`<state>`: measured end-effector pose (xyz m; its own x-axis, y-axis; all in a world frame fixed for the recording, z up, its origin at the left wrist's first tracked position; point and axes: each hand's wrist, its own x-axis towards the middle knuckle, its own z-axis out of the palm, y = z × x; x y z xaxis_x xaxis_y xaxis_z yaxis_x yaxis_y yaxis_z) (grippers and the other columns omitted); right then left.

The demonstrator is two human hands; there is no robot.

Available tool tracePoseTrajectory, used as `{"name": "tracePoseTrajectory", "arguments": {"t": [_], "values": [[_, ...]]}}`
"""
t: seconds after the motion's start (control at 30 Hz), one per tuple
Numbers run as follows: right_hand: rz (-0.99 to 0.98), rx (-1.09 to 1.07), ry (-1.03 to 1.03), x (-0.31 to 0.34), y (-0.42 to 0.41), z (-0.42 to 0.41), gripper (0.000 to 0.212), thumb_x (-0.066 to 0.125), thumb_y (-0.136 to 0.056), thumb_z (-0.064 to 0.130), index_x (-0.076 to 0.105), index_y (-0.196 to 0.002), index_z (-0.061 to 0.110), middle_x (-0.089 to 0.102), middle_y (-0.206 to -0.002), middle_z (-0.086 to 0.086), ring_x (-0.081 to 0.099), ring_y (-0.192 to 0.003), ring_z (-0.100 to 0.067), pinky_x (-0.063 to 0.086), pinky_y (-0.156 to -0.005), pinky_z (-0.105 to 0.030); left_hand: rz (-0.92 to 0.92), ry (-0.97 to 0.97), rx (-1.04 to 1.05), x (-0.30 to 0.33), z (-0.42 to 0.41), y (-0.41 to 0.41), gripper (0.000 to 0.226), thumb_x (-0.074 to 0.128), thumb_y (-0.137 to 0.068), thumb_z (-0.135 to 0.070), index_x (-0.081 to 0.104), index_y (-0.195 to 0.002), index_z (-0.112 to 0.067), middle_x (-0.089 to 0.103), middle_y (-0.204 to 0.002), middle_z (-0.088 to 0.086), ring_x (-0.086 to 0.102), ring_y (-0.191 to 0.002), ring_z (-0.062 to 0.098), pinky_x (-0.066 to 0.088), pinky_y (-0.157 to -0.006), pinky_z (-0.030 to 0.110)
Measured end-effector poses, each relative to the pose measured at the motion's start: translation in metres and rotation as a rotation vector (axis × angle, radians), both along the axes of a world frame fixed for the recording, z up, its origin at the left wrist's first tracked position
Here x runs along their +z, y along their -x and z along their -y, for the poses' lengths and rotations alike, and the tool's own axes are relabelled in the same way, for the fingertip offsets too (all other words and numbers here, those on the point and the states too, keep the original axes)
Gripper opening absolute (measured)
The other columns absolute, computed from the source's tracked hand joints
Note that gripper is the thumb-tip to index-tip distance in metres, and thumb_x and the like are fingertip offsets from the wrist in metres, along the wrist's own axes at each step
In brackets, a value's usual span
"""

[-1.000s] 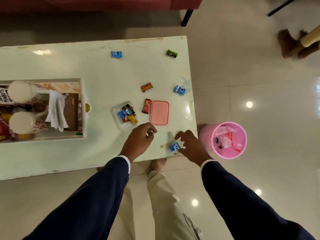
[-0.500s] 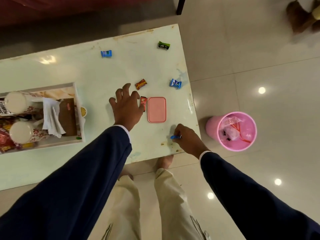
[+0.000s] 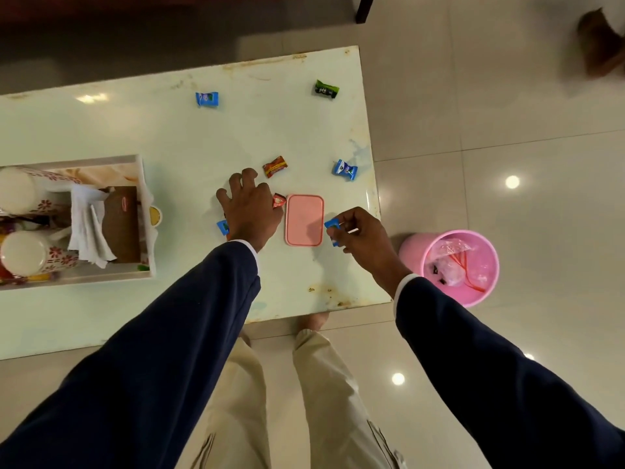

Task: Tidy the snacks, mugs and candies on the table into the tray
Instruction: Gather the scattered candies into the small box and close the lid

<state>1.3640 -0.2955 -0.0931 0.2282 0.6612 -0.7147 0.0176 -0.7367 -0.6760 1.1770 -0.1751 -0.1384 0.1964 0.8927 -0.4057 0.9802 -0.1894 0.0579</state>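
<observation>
Head view, 1 frame.

Desk (image 3: 169,137): pale green top, worn along its edges.

Tray (image 3: 143,211): white, at the desk's left side. It held 2 white floral mugs (image 3: 23,253), a crumpled tissue (image 3: 89,228) and a brown packet (image 3: 121,225); snack packets at its left edge were cut off by the frame.

Left hand (image 3: 252,211): laid palm-down with fingers curved over the candy container, which was almost wholly hidden beneath it; whether it gripped the container could not be told. 1 blue candy (image 3: 223,227) showed at its left edge and 1 red candy (image 3: 279,200) at its right.

Pink lid (image 3: 304,220): flat on the desk, just beside the left hand.

Right hand (image 3: 363,231): above the desk's right end, fingers curled, pinching a blue-wrapped candy (image 3: 332,225).

Loose candies on the desk, 4: blue (image 3: 207,99), green (image 3: 326,89), red-orange (image 3: 275,166), blue (image 3: 345,169).

Pink bin (image 3: 473,262): on the floor right of the desk, holding plastic wrappers.
</observation>
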Motion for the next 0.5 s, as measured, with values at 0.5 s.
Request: {"name": "tracePoseTrajectory", "arguments": {"t": [0.5], "values": [[0.048,0.197,-0.089,0.006,0.105,-0.073,0.021,0.079,-0.084,0.016,0.063,-0.096,0.011,0.065,-0.086,0.003,0.064,-0.075,-0.016,0.056,-0.063,-0.025,0.260,0.049,0.525,0.049,0.031,0.091,0.023,0.076,-0.081,-0.052,0.064,-0.080,-0.032,0.055,-0.118,-0.006,0.052,-0.117,0.023,0.036,-0.093,0.045]]}}
